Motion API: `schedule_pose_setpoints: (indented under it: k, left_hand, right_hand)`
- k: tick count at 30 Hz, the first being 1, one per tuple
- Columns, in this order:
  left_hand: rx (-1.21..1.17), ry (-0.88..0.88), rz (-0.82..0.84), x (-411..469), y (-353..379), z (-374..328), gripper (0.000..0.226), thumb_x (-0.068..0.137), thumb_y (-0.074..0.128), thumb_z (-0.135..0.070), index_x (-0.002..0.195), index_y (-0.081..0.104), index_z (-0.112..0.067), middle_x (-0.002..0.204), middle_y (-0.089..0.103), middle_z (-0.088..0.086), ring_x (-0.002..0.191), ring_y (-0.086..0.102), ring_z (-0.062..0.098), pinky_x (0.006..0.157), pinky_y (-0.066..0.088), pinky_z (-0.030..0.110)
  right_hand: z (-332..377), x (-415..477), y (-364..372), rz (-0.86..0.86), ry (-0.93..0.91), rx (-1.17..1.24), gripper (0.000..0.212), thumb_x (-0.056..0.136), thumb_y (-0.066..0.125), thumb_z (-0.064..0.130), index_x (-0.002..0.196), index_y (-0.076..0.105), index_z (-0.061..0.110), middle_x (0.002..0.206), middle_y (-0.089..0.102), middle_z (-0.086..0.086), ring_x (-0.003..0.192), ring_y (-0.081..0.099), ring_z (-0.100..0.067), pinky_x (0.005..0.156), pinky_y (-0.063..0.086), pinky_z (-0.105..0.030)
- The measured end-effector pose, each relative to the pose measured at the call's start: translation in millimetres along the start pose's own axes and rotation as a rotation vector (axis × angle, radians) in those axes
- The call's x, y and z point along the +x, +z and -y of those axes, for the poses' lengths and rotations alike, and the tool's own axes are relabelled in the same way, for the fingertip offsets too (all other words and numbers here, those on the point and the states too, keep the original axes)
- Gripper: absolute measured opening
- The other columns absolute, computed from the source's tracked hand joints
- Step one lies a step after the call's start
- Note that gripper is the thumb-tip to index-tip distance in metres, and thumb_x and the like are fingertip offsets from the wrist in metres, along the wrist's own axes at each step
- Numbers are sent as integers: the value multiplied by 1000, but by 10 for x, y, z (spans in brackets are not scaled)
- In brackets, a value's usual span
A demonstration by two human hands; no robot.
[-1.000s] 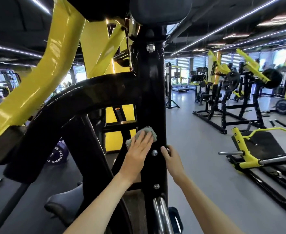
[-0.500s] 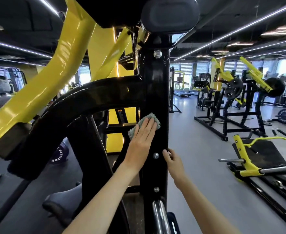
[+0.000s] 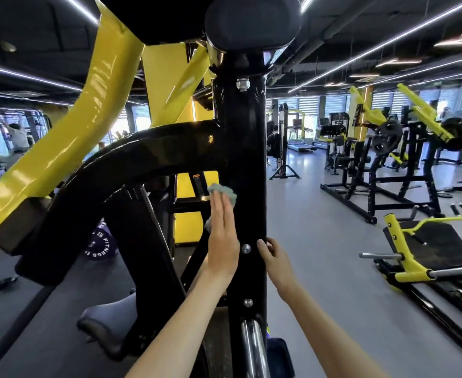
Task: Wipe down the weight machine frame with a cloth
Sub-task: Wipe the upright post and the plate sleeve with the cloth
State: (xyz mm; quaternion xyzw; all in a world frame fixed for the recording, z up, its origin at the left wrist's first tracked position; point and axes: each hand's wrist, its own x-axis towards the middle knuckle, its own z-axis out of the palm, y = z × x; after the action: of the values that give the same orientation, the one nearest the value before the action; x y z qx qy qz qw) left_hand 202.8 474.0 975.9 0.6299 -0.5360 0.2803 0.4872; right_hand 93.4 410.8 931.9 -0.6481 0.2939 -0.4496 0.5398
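Cloth (image 3: 223, 192) flat on the left face of the black upright post (image 3: 249, 159), under my left hand (image 3: 224, 241).
That hand's fingers are straight and together, pressing the soft green rag to the glossy paint, its crumpled edge peeking out above my fingertips. My right hand (image 3: 274, 255) curls round the post's right edge, just right of the upper bolt (image 3: 246, 248). I reckon the cloth is light and limp, so palm pressure beats a pinch; the steel looks stiff and slick.
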Motion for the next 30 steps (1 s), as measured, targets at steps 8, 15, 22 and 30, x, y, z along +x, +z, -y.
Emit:
schedule_pose_setpoints:
  k: [8, 15, 22, 30]
  left_hand:
    - [-432, -473, 157, -106, -150, -85, 60, 99, 40, 1, 151, 21, -26, 143, 39, -13, 133, 36, 2, 112, 31, 27]
    - [-329, -748, 385, -1242, 303, 312, 69, 91, 47, 7, 148, 31, -28, 127, 58, -7, 119, 55, 18, 87, 40, 6]
    - [-481, -902, 300, -1265, 327, 232, 78, 89, 45, 12, 144, 33, -41, 109, 61, -21, 111, 55, 42, 94, 46, 55]
    - [-395, -1028, 414, -1500, 287, 55, 79, 85, 37, 17, 151, 19, -23, 148, 37, 7, 135, 39, 26, 111, 34, 39]
  right_hand:
    - [-47, 29, 19, -32, -16, -14, 15, 98, 53, 29, 111, 57, 24, 104, 66, -2, 99, 64, -18, 94, 51, -38]
    - [-45, 47, -48, 41, 39, -51, 32, 97, 55, 32, 125, 56, 16, 114, 65, -7, 106, 63, -21, 88, 53, -29]
    - [-48, 10, -9, 13, 44, -15, 27, 97, 54, 34, 120, 55, 19, 114, 65, -4, 103, 64, -16, 86, 53, -26]
    - [-248, -185, -229, 36, 247, 9, 29, 103, 41, 29, 116, 64, 17, 116, 63, 0, 102, 58, -2, 80, 40, -5]
